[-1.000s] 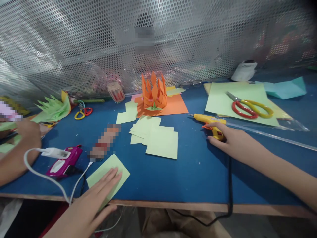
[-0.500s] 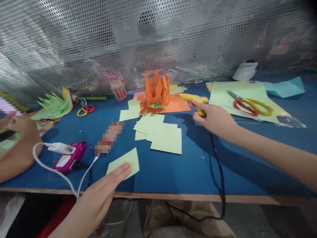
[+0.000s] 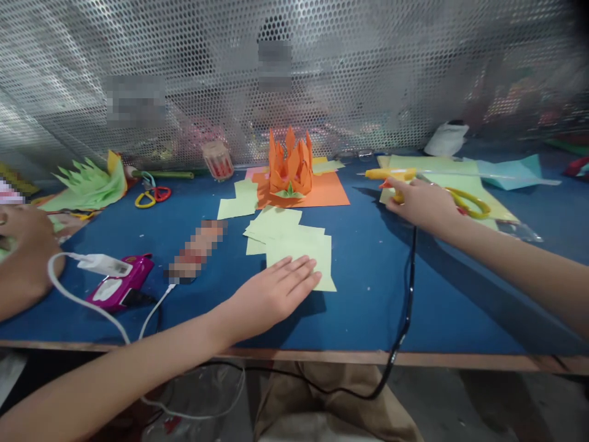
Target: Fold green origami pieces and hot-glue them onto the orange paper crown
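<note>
My right hand (image 3: 421, 202) grips a yellow glue gun (image 3: 391, 175) at the right of the blue table, nozzle pointing left, its black cord (image 3: 407, 294) trailing over the front edge. My left hand (image 3: 276, 291) lies flat with fingers stretched out, fingertips on the near edge of a pile of light green paper squares (image 3: 294, 242). Behind the pile an orange paper flower (image 3: 289, 166) stands on an orange sheet (image 3: 326, 190).
Red and yellow scissors (image 3: 469, 202) lie on a large green sheet (image 3: 442, 166) at right. Another person's hand (image 3: 23, 258) rests at far left near a magenta device (image 3: 119, 288) with white cable. Small scissors (image 3: 151, 196), a green paper fan (image 3: 92, 187) and a mesh screen (image 3: 184, 73) stand behind.
My left hand moved right from the single green sheet near the front edge onto the pile of squares. My right hand carried the glue gun back to the right.
</note>
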Motion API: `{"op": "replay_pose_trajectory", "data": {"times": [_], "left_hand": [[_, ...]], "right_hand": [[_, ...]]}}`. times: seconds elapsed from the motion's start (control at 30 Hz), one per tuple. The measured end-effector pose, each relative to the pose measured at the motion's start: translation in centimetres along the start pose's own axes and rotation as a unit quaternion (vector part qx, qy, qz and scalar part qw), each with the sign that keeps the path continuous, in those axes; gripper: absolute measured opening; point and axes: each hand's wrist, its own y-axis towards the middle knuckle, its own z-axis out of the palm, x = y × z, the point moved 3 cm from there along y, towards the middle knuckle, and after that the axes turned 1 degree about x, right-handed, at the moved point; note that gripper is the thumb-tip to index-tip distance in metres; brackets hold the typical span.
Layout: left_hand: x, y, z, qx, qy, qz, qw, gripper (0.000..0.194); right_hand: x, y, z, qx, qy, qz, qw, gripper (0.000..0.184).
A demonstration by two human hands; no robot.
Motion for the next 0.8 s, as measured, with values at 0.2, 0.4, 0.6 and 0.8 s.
{"op": "replay_pose_trajectory", "data": {"times": [0.2, 0.4, 0.6, 0.8], "left_hand": [[-0.2, 3.0, 2.3, -0.029, 0.047, 0.036, 0.998, 0.034], [-0.1, 3.4, 4.3, 0.005, -0.057, 0.008, 0.998, 0.035], [0.8, 2.8, 4.5, 0.015, -0.229, -0.036, 0.973, 0.028], [1.4, 2.5, 3.8, -0.009, -0.364, -0.159, 0.918, 0.025]], "right_hand": [[0.2, -1.1, 0.2, -0.047, 0.029, -0.099, 0.994, 0.044], [6.6, -4.7, -0.5, -0.011, 0.146, -0.382, 0.913, 0.065], [11.0, -8.6, -0.4, 0.058, 0.245, -0.476, 0.843, 0.047], [9.7, -9.1, -0.7, 0.089, 0.311, -0.438, 0.839, 0.018]]}}
